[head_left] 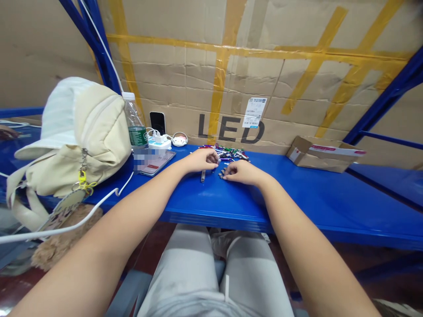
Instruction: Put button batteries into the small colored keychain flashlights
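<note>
On the blue table [313, 189], my left hand [201, 160] has its fingers curled, thumb and fingertips close together; what it holds, if anything, is too small to name. Below that hand a short, slim, brownish stick-shaped piece [203, 177] rests on the tabletop. My right hand [241, 172] is closed, its fingertips pressed down by several small, round, brownish pieces [222, 172]. Just beyond both hands spreads a heap of thin, shiny, many-coloured, pen-like pieces [234, 154], partly covered by my left hand.
On the left are a cream backpack [99, 132], a water bottle [137, 127], a phone [158, 163], a power strip [160, 143] and a white cable [95, 207]. An open cardboard box [325, 158] stands right. A large LED carton [185, 88] walls the back.
</note>
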Demonstrator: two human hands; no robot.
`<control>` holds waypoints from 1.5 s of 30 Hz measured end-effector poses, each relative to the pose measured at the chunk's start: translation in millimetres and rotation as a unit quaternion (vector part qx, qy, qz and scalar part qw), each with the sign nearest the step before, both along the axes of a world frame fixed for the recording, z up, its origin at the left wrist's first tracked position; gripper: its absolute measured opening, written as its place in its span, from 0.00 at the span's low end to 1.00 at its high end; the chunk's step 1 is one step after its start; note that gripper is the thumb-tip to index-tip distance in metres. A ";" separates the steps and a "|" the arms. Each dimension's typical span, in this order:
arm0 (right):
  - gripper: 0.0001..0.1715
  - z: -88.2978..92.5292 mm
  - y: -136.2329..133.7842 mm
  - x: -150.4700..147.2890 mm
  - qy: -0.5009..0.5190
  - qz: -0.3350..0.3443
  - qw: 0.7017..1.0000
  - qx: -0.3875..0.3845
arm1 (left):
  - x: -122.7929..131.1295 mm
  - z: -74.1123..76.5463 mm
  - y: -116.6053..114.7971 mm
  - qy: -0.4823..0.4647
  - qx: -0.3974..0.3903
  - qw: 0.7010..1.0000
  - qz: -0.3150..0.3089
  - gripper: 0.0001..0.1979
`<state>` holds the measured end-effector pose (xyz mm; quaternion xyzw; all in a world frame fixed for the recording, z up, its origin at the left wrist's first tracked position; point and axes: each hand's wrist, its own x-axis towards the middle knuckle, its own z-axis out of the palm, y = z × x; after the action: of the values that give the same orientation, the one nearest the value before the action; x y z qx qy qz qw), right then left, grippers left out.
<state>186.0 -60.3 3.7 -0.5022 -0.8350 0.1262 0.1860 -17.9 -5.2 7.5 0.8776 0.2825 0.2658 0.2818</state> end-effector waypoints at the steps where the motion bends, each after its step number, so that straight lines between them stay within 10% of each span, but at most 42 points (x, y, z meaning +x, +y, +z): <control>1: 0.06 -0.3 0.2 0.1 -0.003 -0.001 1.000 -0.005 | 0.1 0.2 -0.3 0.000 -0.001 1.000 -0.001 0.09; 28: 0.07 1.1 -0.7 -1.3 -0.010 -0.044 0.999 -0.019 | -0.6 0.0 0.4 0.001 -0.002 1.000 -0.013 0.10; 45: 0.09 0.2 4.2 -12.5 0.141 -0.018 0.979 0.147 | 2.0 -0.7 -2.7 -0.005 -0.014 0.999 -0.046 0.10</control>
<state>173.4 -56.1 3.9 -0.4612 -0.8007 0.0684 0.3762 -16.0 -7.9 6.9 0.8844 0.2439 0.2529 0.3072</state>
